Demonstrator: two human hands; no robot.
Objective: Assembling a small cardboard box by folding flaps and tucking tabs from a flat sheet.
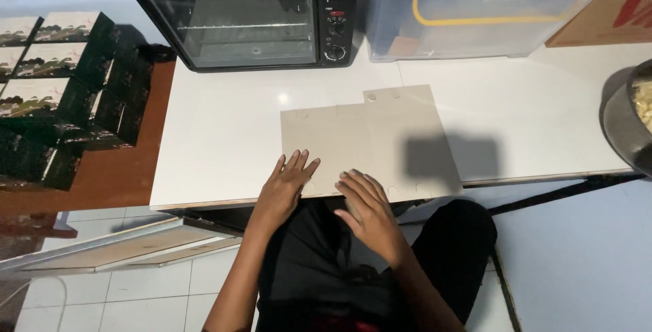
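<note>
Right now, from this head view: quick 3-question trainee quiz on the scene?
1. True or false: both hands lie flat on the card.
2. Which stands behind the card? A oven B kettle C sink
3. What lies stacked at far left?

Key: 1 true: left hand and right hand rest open on its near edge. 2 A. 3 dark green boxes.

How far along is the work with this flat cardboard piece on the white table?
Early. The cardboard blank lies fully flat and unfolded on the white table. In hand: the left hand and right hand press open on its near edge. No flap is raised yet, so all the folding looks left. Finished dark green boxes are stacked at the left.
</note>
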